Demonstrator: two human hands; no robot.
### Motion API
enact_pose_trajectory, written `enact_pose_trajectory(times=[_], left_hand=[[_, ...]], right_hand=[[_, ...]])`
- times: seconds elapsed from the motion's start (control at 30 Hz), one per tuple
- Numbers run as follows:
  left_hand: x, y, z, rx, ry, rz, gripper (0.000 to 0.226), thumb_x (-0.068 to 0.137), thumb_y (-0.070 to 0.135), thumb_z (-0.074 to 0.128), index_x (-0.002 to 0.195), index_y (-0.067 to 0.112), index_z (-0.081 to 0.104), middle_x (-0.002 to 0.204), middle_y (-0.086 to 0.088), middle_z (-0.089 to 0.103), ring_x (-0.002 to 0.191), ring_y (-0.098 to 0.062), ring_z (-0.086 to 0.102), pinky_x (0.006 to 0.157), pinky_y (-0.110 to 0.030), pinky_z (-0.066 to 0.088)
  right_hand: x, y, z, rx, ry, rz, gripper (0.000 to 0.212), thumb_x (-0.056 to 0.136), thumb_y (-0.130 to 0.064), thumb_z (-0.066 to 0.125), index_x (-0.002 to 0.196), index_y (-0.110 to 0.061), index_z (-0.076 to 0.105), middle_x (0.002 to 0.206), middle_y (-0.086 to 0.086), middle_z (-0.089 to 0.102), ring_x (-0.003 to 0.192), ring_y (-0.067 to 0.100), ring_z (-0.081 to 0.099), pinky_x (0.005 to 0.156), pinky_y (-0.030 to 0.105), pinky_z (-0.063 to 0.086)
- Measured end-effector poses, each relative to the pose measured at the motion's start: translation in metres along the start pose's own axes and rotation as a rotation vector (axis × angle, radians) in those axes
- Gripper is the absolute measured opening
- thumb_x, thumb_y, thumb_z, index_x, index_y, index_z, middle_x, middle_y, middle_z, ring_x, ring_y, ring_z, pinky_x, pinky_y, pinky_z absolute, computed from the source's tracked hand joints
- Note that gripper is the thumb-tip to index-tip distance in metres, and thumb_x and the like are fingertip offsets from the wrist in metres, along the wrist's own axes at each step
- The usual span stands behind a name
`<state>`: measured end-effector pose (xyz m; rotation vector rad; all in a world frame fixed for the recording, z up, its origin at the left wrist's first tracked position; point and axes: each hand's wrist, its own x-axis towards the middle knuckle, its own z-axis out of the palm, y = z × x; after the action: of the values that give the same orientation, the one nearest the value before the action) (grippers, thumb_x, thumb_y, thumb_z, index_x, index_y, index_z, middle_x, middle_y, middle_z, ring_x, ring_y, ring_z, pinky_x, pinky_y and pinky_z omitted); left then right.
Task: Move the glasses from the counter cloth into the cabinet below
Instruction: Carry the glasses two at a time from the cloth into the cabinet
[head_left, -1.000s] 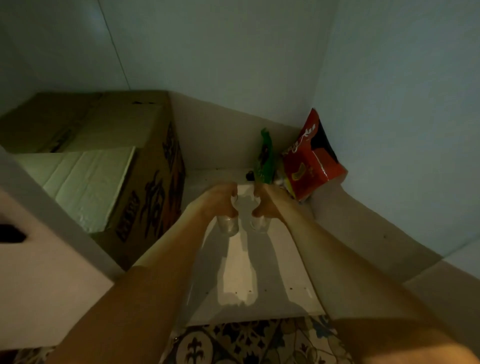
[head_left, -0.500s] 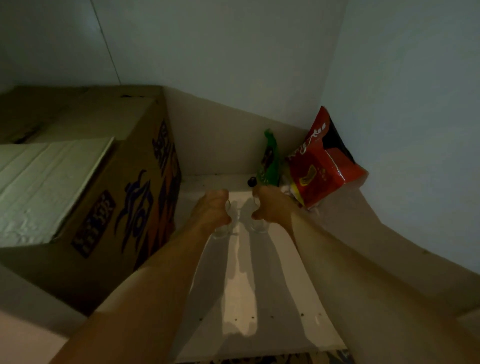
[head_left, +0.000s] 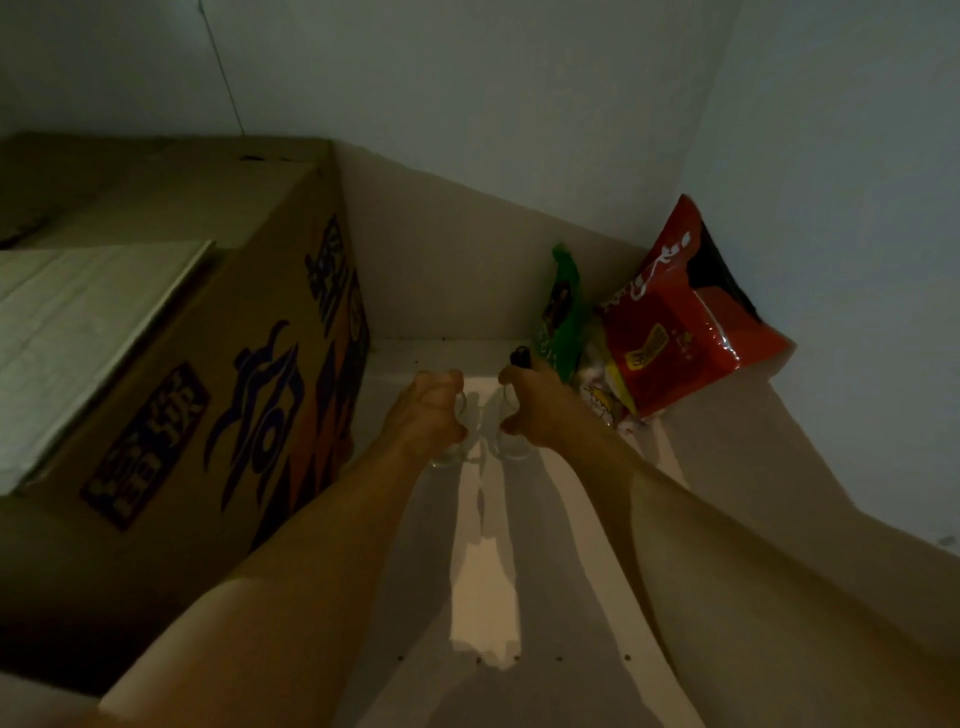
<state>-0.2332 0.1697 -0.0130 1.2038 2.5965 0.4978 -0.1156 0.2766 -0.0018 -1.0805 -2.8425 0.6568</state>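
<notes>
Your arms stretched deep inside white cabinet shelf (head_left: 483, 597), right of brown printed cardboard box (head_left: 218, 395). Your left hand (head_left: 423, 413) curled round small clear glass (head_left: 451, 452); right hand (head_left: 535, 410) grips second clear glass (head_left: 511, 448), side by side.

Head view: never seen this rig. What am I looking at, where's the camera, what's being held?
There is no robot here. One wide-angle camera sits on a person's head, looking forward and down along both bare forearms into a dim white cabinet. The left hand grips one small clear drinking glass; the right hand grips a second clear glass. Both glasses are low over the shelf floor; whether they touch it cannot be told. A large printed brown cardboard box stands on the left. A red snack bag and a green packet lean in the back right corner.
</notes>
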Motion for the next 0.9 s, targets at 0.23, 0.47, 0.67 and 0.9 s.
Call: enact_pose_trajectory(times=[0.23, 0.47, 0.67, 0.9], left_hand=[[0.009, -0.005, 0.019, -0.023, -0.024, 0.022, 0.056, 0.077, 0.02, 0.078, 0.126, 0.024, 0.052, 0.125, -0.008, 0.051, 0.107, -0.027, 0.057, 0.087, -0.037, 0.053], [0.019, -0.01, 0.024, -0.043, 0.026, 0.018, 0.063, 0.082, 0.017, 0.071, 0.138, 0.025, 0.041, 0.131, -0.011, 0.041, 0.112, -0.033, 0.052, 0.088, -0.04, 0.05], [0.019, -0.011, 0.025, -0.087, 0.043, -0.009, 0.069, 0.085, 0.02, 0.07, 0.144, 0.021, 0.035, 0.138, -0.014, 0.036, 0.121, -0.037, 0.046, 0.093, -0.047, 0.049], [0.019, -0.012, 0.022, -0.095, 0.029, 0.02, 0.064, 0.086, 0.019, 0.069, 0.141, 0.018, 0.037, 0.141, -0.019, 0.034, 0.121, -0.038, 0.046, 0.094, -0.048, 0.049]], right_hand=[[0.012, 0.011, 0.022, -0.032, -0.017, 0.003, 0.071, 0.079, -0.019, 0.08, 0.14, -0.025, 0.044, 0.142, 0.016, 0.037, 0.121, 0.038, 0.05, 0.098, 0.051, 0.049], [0.022, 0.018, 0.034, 0.005, 0.035, 0.001, 0.077, 0.081, -0.019, 0.077, 0.147, -0.025, 0.037, 0.147, 0.017, 0.034, 0.13, 0.037, 0.044, 0.103, 0.053, 0.044], [0.027, 0.018, 0.04, 0.029, 0.073, -0.009, 0.081, 0.085, -0.021, 0.074, 0.152, -0.025, 0.029, 0.152, 0.018, 0.029, 0.139, 0.037, 0.033, 0.108, 0.054, 0.037], [0.028, 0.02, 0.038, 0.046, 0.066, -0.019, 0.081, 0.086, -0.022, 0.074, 0.153, -0.025, 0.028, 0.153, 0.019, 0.027, 0.139, 0.036, 0.031, 0.109, 0.051, 0.037]])
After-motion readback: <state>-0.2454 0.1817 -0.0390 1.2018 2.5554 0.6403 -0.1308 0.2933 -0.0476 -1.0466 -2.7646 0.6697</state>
